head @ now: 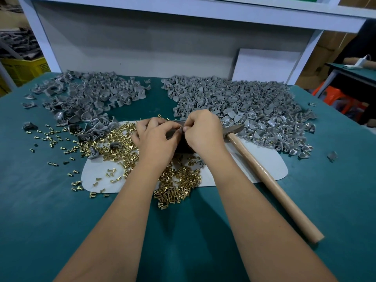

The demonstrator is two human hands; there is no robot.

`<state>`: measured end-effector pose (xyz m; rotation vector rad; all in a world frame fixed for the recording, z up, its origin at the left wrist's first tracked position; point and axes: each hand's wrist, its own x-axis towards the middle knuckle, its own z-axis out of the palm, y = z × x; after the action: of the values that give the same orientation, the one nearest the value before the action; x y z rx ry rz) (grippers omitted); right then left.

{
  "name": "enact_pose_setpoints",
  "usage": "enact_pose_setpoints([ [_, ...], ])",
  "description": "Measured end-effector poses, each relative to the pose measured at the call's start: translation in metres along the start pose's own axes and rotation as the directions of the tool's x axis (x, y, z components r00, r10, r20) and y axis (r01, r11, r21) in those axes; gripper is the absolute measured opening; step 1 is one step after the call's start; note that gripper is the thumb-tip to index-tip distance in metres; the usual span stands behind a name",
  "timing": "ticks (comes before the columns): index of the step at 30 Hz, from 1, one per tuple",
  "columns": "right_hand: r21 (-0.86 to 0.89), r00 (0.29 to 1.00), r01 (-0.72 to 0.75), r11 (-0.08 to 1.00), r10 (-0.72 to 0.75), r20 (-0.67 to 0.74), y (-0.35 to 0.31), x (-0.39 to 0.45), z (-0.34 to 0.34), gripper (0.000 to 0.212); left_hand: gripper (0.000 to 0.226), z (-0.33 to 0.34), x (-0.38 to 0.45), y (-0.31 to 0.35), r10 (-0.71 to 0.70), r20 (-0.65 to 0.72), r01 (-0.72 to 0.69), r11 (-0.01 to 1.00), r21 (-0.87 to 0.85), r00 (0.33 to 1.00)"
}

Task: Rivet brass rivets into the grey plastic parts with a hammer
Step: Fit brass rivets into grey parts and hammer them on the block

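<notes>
Pinching one small grey plastic part (180, 130) together, left hand (156, 137) and right hand (203, 133) meet above a dark block (184, 146); the hammer (264, 176) lies just right, brass rivets (122, 139) left.

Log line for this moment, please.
phase: fitting rivet by hand | left hand: pinching small piece | right hand: pinching at same spot | hammer: lying on table, unheld | brass rivets: loose pile

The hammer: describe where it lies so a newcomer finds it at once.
On the teal table, look right of the person's right hand, by the larger right-hand heap of grey parts. The hammer lies diagonally across the white mat, head near the hand. It is the only wooden-handled tool among small brass rivets.
</notes>
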<state>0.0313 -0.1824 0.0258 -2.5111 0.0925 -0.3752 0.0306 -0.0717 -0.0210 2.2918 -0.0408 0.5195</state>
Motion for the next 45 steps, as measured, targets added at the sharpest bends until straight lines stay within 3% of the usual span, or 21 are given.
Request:
enact_pose_setpoints([
  [6, 0.140, 0.992, 0.113, 0.984, -0.120, 0.038, 0.015, -0.005, -0.007, 0.011, 0.012, -0.001, 0.001, 0.002, -0.019, 0.026, 0.019, 1.000, 0.006, 0.999],
  [9, 0.168, 0.991, 0.120, 0.978, -0.108, -0.079, 0.029, -0.014, -0.019, 0.027, 0.005, -0.002, -0.001, 0.001, -0.037, 0.040, 0.038, 0.999, -0.020, 0.999],
  [11, -0.002, 0.967, 0.045, 0.999, -0.044, -0.252, 0.047, -0.024, -0.029, 0.027, 0.005, -0.003, -0.001, 0.001, -0.047, 0.053, 0.050, 0.998, -0.046, 0.997],
  [13, -0.252, 0.953, -0.107, 0.962, 0.027, -0.301, 0.068, -0.032, -0.038, 0.027, 0.005, -0.003, -0.001, 0.000, -0.057, 0.063, 0.061, 0.997, -0.055, 0.996],
  [16, -0.481, 0.961, -0.273, 0.833, 0.261, -0.092, 0.082, -0.039, -0.043, 0.040, 0.004, -0.004, -0.001, 0.001, -0.068, 0.067, 0.072, 0.995, -0.063, 0.995],
  [18, -0.540, 0.961, -0.249, 0.804, 0.273, -0.037, 0.082, -0.041, -0.040, 0.038, 0.004, -0.004, -0.002, 0.002, -0.073, 0.059, 0.077, 0.995, -0.068, 0.996],
  [25, -0.330, 0.972, -0.160, 0.930, 0.090, -0.218, 0.066, -0.036, -0.048, 0.023, 0.004, 0.000, -0.005, 0.003, -0.045, 0.009, 0.045, 0.999, 0.006, 0.999],
  [27, -0.215, 0.964, -0.069, 0.974, 0.010, -0.264, 0.053, -0.038, -0.054, 0.020, 0.007, 0.002, -0.005, 0.002, -0.045, -0.004, 0.045, 0.999, 0.019, 0.999],
  [29, -0.152, 0.973, 0.028, 0.988, -0.062, -0.221, 0.041, -0.041, -0.058, 0.019, 0.008, 0.002, -0.005, 0.003, -0.054, -0.013, 0.054, 0.998, 0.015, 0.998],
  [33, -0.201, 0.994, 0.092, 0.975, -0.102, -0.041, 0.024, -0.042, -0.062, 0.042, 0.005, -0.001, -0.005, 0.005, -0.105, -0.014, 0.105, 0.994, -0.020, 0.994],
  [37, -0.152, 0.987, 0.041, 0.988, -0.064, -0.147, 0.023, -0.044, -0.057, 0.049, 0.007, 0.000, -0.005, 0.005, -0.117, -0.011, 0.116, 0.993, -0.036, 0.993],
  [41, -0.303, 0.993, 0.100, 0.948, -0.113, -0.023, 0.026, -0.047, -0.053, 0.050, 0.007, 0.000, -0.005, 0.007, -0.125, -0.017, 0.124, 0.992, -0.032, 0.992],
  [45, -0.230, 0.967, 0.086, 0.969, -0.137, -0.216, 0.025, -0.041, -0.056, 0.051, 0.008, 0.000, -0.005, 0.006, -0.127, -0.020, 0.125, 0.990, -0.064, 0.992],
])
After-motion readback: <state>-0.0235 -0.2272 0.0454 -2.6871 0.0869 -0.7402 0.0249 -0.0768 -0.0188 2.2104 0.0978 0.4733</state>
